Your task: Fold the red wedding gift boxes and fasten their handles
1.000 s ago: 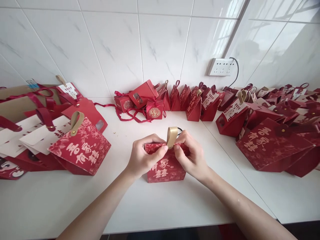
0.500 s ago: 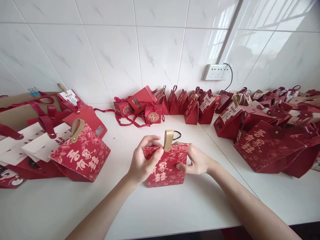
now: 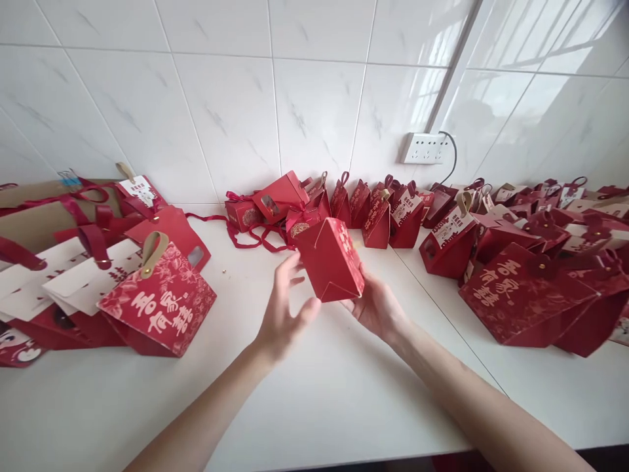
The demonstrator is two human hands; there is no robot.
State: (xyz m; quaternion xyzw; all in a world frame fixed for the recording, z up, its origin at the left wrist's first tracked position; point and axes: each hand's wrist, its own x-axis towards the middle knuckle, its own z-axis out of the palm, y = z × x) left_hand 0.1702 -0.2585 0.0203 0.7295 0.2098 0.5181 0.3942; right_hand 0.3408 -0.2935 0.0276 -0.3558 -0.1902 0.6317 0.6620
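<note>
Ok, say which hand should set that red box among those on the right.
Probably right: the right hand cups the red gift box from beneath, nearer those boxes; the left hand is open.

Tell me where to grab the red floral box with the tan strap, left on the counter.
Take the tan strap at its loop, from above. It stands up clear of the top edge of the red floral box, leaving room to hook into, while other boxes crowd its back and left side.
</note>
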